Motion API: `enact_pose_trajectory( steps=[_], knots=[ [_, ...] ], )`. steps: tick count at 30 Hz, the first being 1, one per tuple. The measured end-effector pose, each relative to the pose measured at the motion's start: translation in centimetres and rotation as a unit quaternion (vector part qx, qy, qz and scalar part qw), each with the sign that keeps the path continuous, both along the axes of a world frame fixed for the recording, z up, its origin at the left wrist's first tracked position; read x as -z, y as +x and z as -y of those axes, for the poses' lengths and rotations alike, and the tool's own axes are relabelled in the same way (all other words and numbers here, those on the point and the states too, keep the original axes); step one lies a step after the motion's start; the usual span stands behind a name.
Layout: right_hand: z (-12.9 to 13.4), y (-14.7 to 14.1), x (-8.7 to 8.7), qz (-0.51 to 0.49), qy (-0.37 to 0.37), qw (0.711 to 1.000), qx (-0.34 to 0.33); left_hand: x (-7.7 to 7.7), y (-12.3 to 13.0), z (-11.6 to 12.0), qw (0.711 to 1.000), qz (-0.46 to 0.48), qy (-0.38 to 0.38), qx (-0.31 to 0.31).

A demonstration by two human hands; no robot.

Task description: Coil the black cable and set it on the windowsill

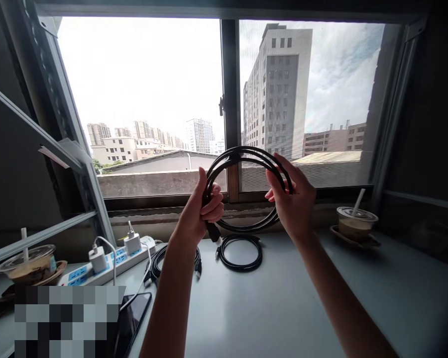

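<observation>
A black cable (246, 229) wound into a loose round coil is held up in front of the window, above the table. My left hand (205, 206) is closed around the coil's left side, thumb pointing up. One plug (213, 231) of this cable hangs below that fist. On the right side of the loop, my right hand (293, 194) grips the strands between thumb and fingers. A second coiled black cable (242, 268) lies on the table beneath the held loop. Another black cable bundle (198, 263) sits partly hidden behind my left forearm.
A power strip (110, 268) with two white chargers and white cords stands at the left. Near it lies a dark phone-like device (136, 311). Lidded drink cups stand at the left (30, 266) and right (354, 223). Metal frame posts (106, 223) flank the table (269, 318).
</observation>
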State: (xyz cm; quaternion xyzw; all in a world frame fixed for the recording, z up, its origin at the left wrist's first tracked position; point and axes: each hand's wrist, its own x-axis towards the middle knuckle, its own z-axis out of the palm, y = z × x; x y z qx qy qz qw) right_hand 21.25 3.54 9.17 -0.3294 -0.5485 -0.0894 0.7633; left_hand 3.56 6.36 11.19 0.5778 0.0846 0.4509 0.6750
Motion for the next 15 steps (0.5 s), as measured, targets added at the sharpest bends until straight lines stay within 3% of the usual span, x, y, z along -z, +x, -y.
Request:
enact_pose_trajectory(
  steps=[3, 7, 10, 15],
  knots=[
    [0.0, 0.0, -0.1, -0.004, -0.003, 1.000, -0.013, -0.2, -0.1, -0.2, 0.999, 0.001, -0.029, 0.031],
    [-0.3, 0.0, -0.2, -0.040, -0.011, 0.999, -0.025, -0.4, 0.2, -0.1, 0.999, -0.020, -0.033, 0.019],
    [-0.8, 0.2, -0.1, -0.047, 0.020, 0.999, -0.001, -0.6, 0.5, 0.3, 0.999, -0.027, -0.034, 0.032],
    [-0.9, 0.4, 0.0, -0.019, 0.101, 0.991, 0.087, -0.8, 0.3, 1.1, 0.995, -0.008, -0.013, 0.102]
  ],
)
